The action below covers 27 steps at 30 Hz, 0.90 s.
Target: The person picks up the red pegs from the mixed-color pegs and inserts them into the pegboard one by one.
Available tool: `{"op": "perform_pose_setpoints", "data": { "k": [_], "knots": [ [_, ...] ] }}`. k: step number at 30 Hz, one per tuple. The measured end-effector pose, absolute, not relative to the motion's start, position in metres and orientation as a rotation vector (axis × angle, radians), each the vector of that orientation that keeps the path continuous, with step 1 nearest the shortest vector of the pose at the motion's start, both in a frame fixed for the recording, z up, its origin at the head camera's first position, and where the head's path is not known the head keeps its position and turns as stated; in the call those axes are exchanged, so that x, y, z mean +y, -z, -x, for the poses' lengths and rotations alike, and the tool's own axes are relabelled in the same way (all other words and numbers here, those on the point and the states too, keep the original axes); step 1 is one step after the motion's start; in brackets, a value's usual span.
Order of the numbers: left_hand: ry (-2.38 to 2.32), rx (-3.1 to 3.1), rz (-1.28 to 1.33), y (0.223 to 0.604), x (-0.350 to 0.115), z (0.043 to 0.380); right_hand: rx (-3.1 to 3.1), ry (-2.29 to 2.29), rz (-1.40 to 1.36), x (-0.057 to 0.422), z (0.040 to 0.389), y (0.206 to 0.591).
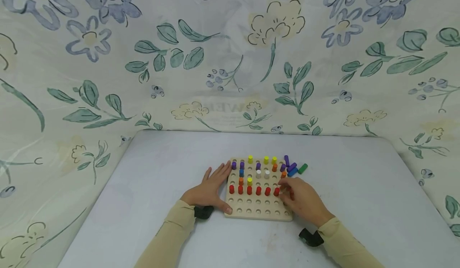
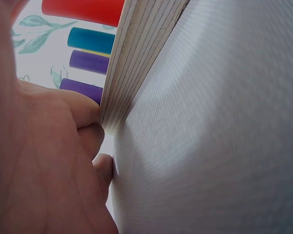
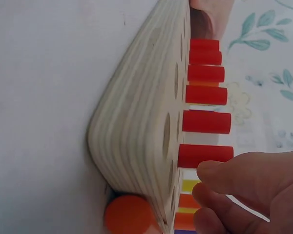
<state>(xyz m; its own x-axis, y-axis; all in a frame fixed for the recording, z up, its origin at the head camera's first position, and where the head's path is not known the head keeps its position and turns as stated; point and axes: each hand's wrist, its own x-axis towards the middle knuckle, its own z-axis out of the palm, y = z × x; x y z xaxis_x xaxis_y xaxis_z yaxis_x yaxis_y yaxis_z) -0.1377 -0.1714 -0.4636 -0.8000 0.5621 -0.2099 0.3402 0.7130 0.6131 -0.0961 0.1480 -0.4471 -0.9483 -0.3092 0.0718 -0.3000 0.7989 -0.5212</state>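
Note:
A wooden peg board (image 1: 258,215) lies on the table, with a row of red pegs (image 1: 249,190) standing across it. My left hand (image 1: 208,190) is spread along the board's left side, thumb at the near corner. In the left wrist view, its fingers (image 2: 85,109) rest against the layered edge. My right hand (image 1: 303,198) is at the right end of the red row. There its thumb and fingers pinch the last red peg (image 3: 205,156), which stands upright. Purple, yellow, blue, white and orange pegs stand in the farther rows; the hand hides some right-hand holes.
Loose purple, blue and green pegs (image 1: 303,168) lie beyond the board's far right corner. An orange peg (image 3: 129,214) sits beside the board edge in the right wrist view. Flowered cloth (image 1: 230,60) hangs behind the white table (image 1: 172,152).

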Motion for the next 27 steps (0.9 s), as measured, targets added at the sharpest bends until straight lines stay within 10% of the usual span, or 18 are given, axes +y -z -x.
{"op": "perform_pose_setpoints", "data": {
  "k": [27],
  "knots": [
    [-0.816,2.534,-0.708,0.461,-0.170,0.137,3.147,0.858,0.529,0.183,0.095,0.438]
  ]
}}
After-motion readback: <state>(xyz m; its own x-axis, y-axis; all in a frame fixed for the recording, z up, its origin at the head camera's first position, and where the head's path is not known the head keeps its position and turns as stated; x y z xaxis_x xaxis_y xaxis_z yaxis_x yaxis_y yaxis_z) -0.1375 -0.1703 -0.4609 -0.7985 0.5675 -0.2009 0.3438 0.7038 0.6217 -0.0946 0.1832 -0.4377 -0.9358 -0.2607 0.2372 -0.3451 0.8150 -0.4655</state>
